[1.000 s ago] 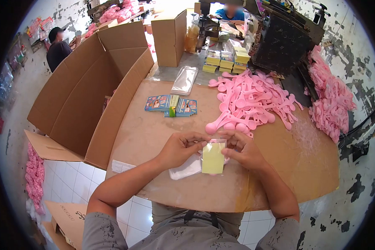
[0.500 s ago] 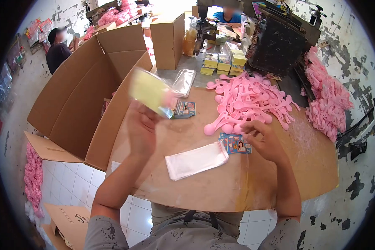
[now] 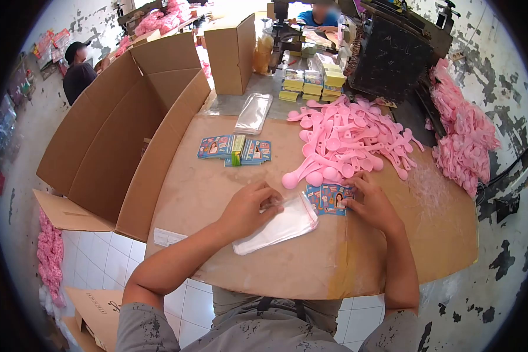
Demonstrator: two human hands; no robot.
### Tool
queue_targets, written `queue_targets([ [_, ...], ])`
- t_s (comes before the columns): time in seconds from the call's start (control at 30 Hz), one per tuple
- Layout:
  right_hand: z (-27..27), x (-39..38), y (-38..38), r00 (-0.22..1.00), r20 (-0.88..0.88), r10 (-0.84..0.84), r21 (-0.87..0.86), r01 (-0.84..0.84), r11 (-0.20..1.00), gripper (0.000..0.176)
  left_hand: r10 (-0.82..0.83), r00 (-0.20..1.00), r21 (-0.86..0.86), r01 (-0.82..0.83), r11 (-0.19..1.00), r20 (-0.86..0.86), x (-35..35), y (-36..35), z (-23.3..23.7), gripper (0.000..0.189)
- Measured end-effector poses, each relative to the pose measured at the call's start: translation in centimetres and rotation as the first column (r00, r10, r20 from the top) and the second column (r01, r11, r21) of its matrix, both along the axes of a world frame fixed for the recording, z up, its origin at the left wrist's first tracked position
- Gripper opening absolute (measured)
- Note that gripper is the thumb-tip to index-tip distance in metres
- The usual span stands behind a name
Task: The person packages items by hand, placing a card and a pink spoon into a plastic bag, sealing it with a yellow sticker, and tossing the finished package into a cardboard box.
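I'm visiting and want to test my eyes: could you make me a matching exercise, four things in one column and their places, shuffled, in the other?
Things
1. left hand
2. right hand
3. pink scoops
4. large cardboard box

Places
A. open, at the left side of the table
B. at the pile of plastic sleeves
C. in a loose heap near the black machine
D. at the blue picture cards

Right pairs: 1-B, 2-D, 3-C, 4-A

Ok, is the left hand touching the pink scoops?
No, the left hand is at the stack of clear plastic sleeves, apart from the pink scoops.
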State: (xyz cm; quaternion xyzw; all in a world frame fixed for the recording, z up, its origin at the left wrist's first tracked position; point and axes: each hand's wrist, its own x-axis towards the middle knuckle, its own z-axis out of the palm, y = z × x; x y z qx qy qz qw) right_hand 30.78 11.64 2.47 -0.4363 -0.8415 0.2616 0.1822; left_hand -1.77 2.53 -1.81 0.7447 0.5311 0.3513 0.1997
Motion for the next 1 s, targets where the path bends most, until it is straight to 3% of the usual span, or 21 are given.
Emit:
queue_targets([
  [0.07,-0.4,0.2,0.1,1.0,-0.016,0.022,0.073,-0.021,0.997,0.048,0.052,0.993,-0.072,-0.044,0.996,0.107,0.0,-0.2,0.1,0.026],
  [0.17,-0.3,0.3,-0.1,0.999,-0.008,0.05,0.124,-0.049,0.991,0.048,0.089,0.992,-0.162,-0.073,0.984,0.095,-0.1,-0.3,1.3,0.025],
  [0.27,0.2,0.4,-0.2,0.998,0.02,0.064,0.093,-0.066,0.993,0.049,0.077,0.985,-0.114,-0.06,0.992,0.156,0.0,-0.4,1.3,0.025],
  [0.37,0.1,0.7,0.3,0.997,0.004,0.076,0.066,-0.076,0.995,0.05,0.004,0.999,0.037,-0.002,0.999,-0.034,-0.3,-0.3,1.0,0.021],
  [0.5,1.2,0.1,-0.5,0.996,-0.073,-0.053,-0.068,0.048,0.997,0.048,-0.052,0.998,0.073,0.049,0.996,0.044,0.0,-0.8,1.8,0.015],
  [0.67,0.2,1.8,1.0,0.993,-0.108,0.053,-0.05,-0.059,0.997,0.041,-0.132,0.984,0.263,0.097,0.96,0.117,0.0,-0.4,1.8,0.015],
  [0.7,0.1,2.0,1.3,0.99,-0.104,0.093,-0.032,-0.097,0.995,0.039,-0.157,0.949,0.142,0.122,0.982,0.272,0.0,-0.4,1.3,0.015],
  [0.77,0.0,1.8,1.2,0.958,-0.262,0.112,-0.056,-0.131,0.99,0.039,-0.136,0.815,-0.083,0.22,0.972,0.564,-0.2,-0.5,0.5,0.015],
  [0.87,-0.2,-0.2,-0.7,0.871,-0.491,0.017,-0.222,-0.145,0.964,0.041,0.013,0.61,-0.286,0.353,0.891,0.793,0.1,-0.8,1.7,0.018],
  [1.0,0.4,-3.6,-3.0,0.753,-0.655,-0.063,-0.357,-0.235,0.904,0.047,0.037,0.662,-0.331,0.325,0.886,0.749,0.2,-0.7,1.9,0.028],
])
